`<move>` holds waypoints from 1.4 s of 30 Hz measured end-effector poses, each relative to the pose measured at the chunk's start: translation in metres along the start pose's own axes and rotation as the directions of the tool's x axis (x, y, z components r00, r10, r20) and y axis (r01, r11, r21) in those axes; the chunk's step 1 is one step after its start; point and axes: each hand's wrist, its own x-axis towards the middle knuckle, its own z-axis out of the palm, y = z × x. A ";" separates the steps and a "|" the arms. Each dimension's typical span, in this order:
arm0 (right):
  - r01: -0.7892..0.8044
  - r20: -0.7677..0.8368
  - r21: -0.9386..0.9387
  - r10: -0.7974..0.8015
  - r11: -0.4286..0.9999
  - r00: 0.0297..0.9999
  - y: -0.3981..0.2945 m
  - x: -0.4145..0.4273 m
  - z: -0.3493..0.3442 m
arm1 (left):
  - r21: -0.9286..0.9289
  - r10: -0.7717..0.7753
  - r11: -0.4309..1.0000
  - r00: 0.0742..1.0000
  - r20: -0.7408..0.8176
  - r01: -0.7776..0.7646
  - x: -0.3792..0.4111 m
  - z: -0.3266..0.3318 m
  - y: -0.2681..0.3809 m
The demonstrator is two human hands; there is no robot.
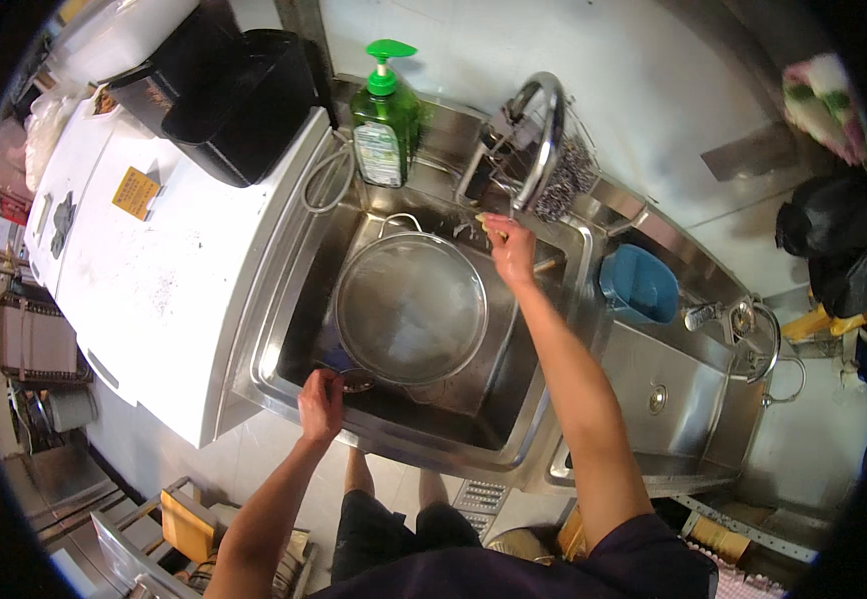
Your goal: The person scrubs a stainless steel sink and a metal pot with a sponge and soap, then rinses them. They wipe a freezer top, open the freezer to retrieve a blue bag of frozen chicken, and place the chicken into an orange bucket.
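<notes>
A large round metal pot [412, 307] sits in the left sink basin [471, 397], filled with cloudy liquid. Its wire loop handle [400, 219] points toward the wall. Just below the spout of the curved faucet [549, 142], my right hand [512, 251] pinches a small pale yellow thing [483, 219], possibly a sponge. My left hand [321, 408] is at the basin's near left corner, its fingertips closed on the edge of a dark, round-rimmed item [357, 380] beside the pot. Most of that item is in shadow, so its kind is unclear.
A green pump bottle [381, 135] stands behind the basin. Steel wool scourers [564, 180] hang by the faucet. A blue plastic container [637, 284] sits between the basins, near a second faucet [767, 337]. Left, a white chest appliance [156, 262] carries a black bin [242, 112].
</notes>
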 end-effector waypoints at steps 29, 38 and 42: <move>-0.452 -0.480 -0.375 0.248 0.809 0.841 0.034 0.018 -0.038 | 0.062 0.184 0.980 0.979 0.087 -0.190 0.000 0.004 0.000; 0.049 -0.299 -0.316 -0.148 0.947 0.943 0.016 0.025 0.026 | 0.135 0.186 0.971 0.977 0.101 -0.198 0.002 0.004 0.006; 0.273 -0.148 -0.136 -0.292 0.952 0.945 0.007 -0.004 0.006 | 0.138 0.189 0.971 0.979 0.072 -0.197 0.001 0.009 0.000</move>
